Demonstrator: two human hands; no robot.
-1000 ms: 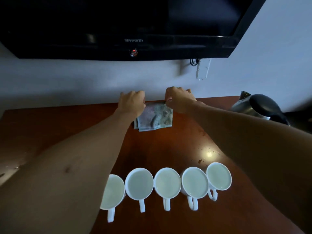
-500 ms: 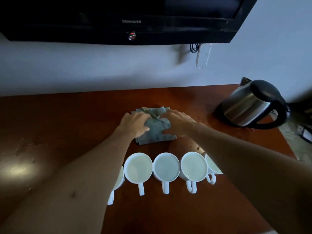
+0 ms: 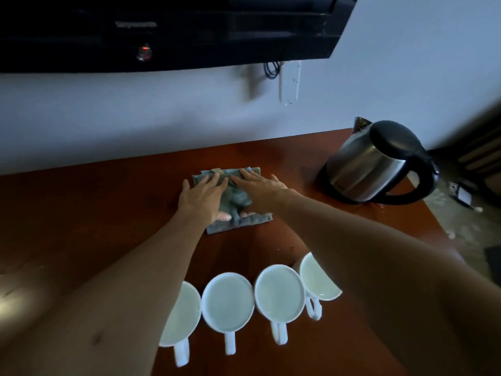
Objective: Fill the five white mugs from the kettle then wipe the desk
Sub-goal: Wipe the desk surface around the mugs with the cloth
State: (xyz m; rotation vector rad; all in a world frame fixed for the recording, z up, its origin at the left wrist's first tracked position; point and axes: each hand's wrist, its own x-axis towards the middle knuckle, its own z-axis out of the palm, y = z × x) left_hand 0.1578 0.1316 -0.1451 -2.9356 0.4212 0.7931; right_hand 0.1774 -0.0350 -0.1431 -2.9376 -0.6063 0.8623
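Note:
A grey-green cloth point(image 3: 233, 200) lies folded and bunched on the brown desk point(image 3: 108, 210), mid-way back. My left hand point(image 3: 203, 198) presses flat on its left half. My right hand point(image 3: 261, 189) presses on its right half, fingers stretched forward. The cloth puckers up between my thumbs. Several white mugs stand in a row near me, filled with water, handles toward me: one partly under my left arm point(image 3: 180, 312), two in the middle point(image 3: 227, 301) point(image 3: 279, 293), one partly under my right arm point(image 3: 317, 280). The steel kettle point(image 3: 371, 164) with black lid stands at the back right.
A black television point(image 3: 162, 31) hangs on the wall above the desk, with a white power strip point(image 3: 290, 82) and a cable below it. The desk's right edge point(image 3: 436, 229) drops to a cluttered floor. A few droplets point(image 3: 292, 248) lie beyond the mugs.
Both hands have drawn the cloth from the wall edge toward the mugs and now lie flat on it with fingers spread. The view has shifted right, showing more of the kettle.

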